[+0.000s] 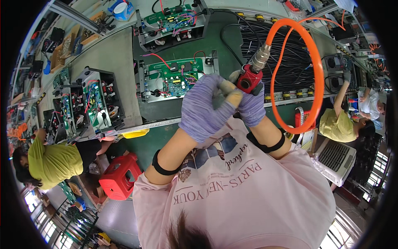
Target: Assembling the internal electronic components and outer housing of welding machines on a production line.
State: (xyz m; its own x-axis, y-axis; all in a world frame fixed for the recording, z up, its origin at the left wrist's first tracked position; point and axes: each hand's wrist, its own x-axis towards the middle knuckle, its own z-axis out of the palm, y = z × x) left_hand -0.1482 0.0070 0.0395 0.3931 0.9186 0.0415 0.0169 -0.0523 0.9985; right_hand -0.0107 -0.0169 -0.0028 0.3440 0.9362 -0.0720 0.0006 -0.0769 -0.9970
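Observation:
My right hand [252,107], in a purple knit glove with yellowish fingertips, is wrapped round a red air-powered hand tool [250,79]. A metal coupling [260,58] joins the tool to a looped orange air hose [318,70]. Close against it, my left hand [206,107] is gloved the same way, its fingers curled in and pinched together; whatever lies between them is hidden. Just beyond my hands, a green circuit board [177,81] with coloured wires sits in an open metal chassis on the bench. Behind that stands a second open chassis with a board [172,23].
Several similar board units [97,101] stand to the left. Bundled black cables [286,52] lie at the right beside the conveyor edge [290,99]. Co-workers sit at left [56,164] and right [339,124]. A red stool [119,176] is low at left, parts bins [62,52] far left.

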